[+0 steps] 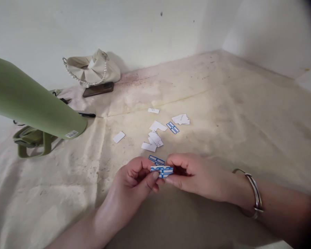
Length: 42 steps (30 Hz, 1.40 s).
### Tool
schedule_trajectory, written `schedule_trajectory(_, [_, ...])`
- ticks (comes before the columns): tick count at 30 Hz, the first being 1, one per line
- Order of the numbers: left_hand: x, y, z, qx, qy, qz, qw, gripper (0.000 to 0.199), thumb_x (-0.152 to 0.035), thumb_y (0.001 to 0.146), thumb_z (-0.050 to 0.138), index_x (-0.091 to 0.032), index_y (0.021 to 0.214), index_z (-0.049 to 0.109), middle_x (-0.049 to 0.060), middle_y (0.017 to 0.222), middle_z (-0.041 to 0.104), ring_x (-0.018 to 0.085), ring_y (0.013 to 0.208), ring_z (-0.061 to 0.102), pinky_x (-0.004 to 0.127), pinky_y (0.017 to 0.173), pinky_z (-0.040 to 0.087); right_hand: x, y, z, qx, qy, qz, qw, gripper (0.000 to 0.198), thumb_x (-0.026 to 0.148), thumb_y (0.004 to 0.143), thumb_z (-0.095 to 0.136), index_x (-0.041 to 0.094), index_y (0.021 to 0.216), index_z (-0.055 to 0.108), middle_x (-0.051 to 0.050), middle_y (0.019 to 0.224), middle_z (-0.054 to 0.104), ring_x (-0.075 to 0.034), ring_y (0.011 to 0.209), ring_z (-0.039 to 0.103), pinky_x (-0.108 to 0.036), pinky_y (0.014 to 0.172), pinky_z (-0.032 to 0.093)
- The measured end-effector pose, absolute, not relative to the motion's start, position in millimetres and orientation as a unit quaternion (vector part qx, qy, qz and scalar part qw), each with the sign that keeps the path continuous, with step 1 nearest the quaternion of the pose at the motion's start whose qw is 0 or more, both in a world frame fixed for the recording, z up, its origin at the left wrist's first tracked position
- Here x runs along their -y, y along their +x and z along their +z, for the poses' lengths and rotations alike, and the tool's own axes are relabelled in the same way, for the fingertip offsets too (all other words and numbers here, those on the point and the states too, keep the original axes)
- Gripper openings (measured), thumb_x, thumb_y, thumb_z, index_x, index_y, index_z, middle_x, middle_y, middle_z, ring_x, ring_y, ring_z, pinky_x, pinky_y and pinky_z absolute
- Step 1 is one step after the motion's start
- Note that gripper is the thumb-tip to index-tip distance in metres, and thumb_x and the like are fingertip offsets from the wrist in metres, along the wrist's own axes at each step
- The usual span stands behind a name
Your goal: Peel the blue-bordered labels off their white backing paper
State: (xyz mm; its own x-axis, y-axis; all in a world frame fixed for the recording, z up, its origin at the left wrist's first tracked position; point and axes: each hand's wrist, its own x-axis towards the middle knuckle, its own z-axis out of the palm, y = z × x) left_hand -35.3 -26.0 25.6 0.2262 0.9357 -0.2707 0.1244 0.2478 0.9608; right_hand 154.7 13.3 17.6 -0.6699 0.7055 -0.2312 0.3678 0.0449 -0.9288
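Between my two hands is a small stack of blue-bordered label stickers (166, 172). My left hand (134, 185) pinches its left end, thumb in front and fingers behind. At the right end, the thumb and fingertips of my right hand (197, 176) close on it too. Just beyond the fingers lies another blue-bordered label piece (156, 159), partly hidden by the held ones. Farther off on the cloth are overlapping white paper slips (154, 138), a blue-bordered label piece (172, 127) and a small pile of white slips (181, 119).
A tall green tumbler (33, 93) leans into view at the left, beside a green lid with a handle (32, 140). A cream bag with a pearl strap (93, 67), a dark phone (98, 89) and a black pen (88, 114) lie toward the wall. Single slips (119, 137) lie apart.
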Motion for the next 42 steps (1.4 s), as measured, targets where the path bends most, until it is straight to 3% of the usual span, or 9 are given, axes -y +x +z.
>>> schedule_trajectory(15, [28.5, -33.1, 23.5, -0.560, 0.547, 0.364, 0.505, 0.011, -0.029, 0.083, 0.057, -0.018, 0.084, 0.059, 0.000, 0.068, 0.063, 0.011, 0.061, 0.056, 0.021, 0.057, 0.044, -5.2, 152.0, 15.5, 0.763, -0.394, 0.496, 0.130, 0.020, 0.036, 0.087, 0.047, 0.018, 0.084, 0.057, 0.001, 0.069, 0.059, -0.011, 0.057, 0.050, -0.022, 0.049, 0.035])
schedule_trajectory(22, [30.2, -34.0, 23.1, -0.560, 0.585, 0.338, 0.480, 0.011, -0.029, 0.084, 0.055, -0.019, 0.083, 0.060, -0.001, 0.067, 0.061, 0.011, 0.062, 0.055, 0.020, 0.057, 0.042, -5.8, 148.6, 19.6, 0.725, -0.392, 0.534, 0.189, 0.024, 0.033, 0.087, 0.049, 0.022, 0.108, 0.054, -0.001, 0.087, 0.063, -0.013, 0.071, 0.056, -0.024, 0.060, 0.042])
schedule_trajectory(25, [29.0, -34.9, 23.3, -0.560, 0.568, 0.343, 0.496, 0.013, -0.030, 0.084, 0.054, -0.018, 0.081, 0.059, 0.000, 0.068, 0.062, 0.011, 0.062, 0.055, 0.022, 0.058, 0.043, -7.4, 148.8, 18.6, 0.705, -0.403, 0.549, 0.200, 0.015, 0.031, 0.087, 0.048, 0.020, 0.093, 0.056, 0.001, 0.077, 0.058, -0.011, 0.065, 0.051, -0.022, 0.055, 0.039])
schedule_trajectory(29, [26.8, -34.1, 24.1, -0.556, 0.535, 0.360, 0.525, 0.012, -0.029, 0.083, 0.056, -0.017, 0.083, 0.058, 0.001, 0.068, 0.064, 0.011, 0.059, 0.055, 0.022, 0.056, 0.044, -9.0, 148.7, 15.6, 0.702, -0.423, 0.538, 0.197, 0.017, 0.032, 0.087, 0.048, 0.019, 0.075, 0.052, 0.005, 0.061, 0.045, -0.008, 0.055, 0.039, -0.021, 0.047, 0.029])
schedule_trajectory(34, [24.4, -34.0, 22.5, -0.561, 0.499, 0.383, 0.538, 0.010, -0.026, 0.080, 0.060, -0.016, 0.082, 0.056, 0.000, 0.066, 0.065, 0.010, 0.056, 0.055, 0.021, 0.055, 0.044, -10.0, 146.9, 15.6, 0.682, -0.436, 0.547, 0.211, 0.020, 0.029, 0.086, 0.048, 0.019, 0.070, 0.045, 0.007, 0.057, 0.039, -0.007, 0.051, 0.036, -0.020, 0.046, 0.028])
schedule_trajectory(42, [23.7, -33.4, 21.1, -0.577, 0.495, 0.380, 0.527, 0.010, -0.026, 0.080, 0.059, -0.017, 0.078, 0.056, 0.000, 0.066, 0.065, 0.010, 0.056, 0.056, 0.021, 0.055, 0.044, -8.4, 150.3, 12.2, 0.737, -0.440, 0.487, 0.163, 0.023, 0.036, 0.089, 0.042, 0.020, 0.075, 0.051, 0.005, 0.060, 0.050, -0.009, 0.052, 0.044, -0.021, 0.044, 0.029])
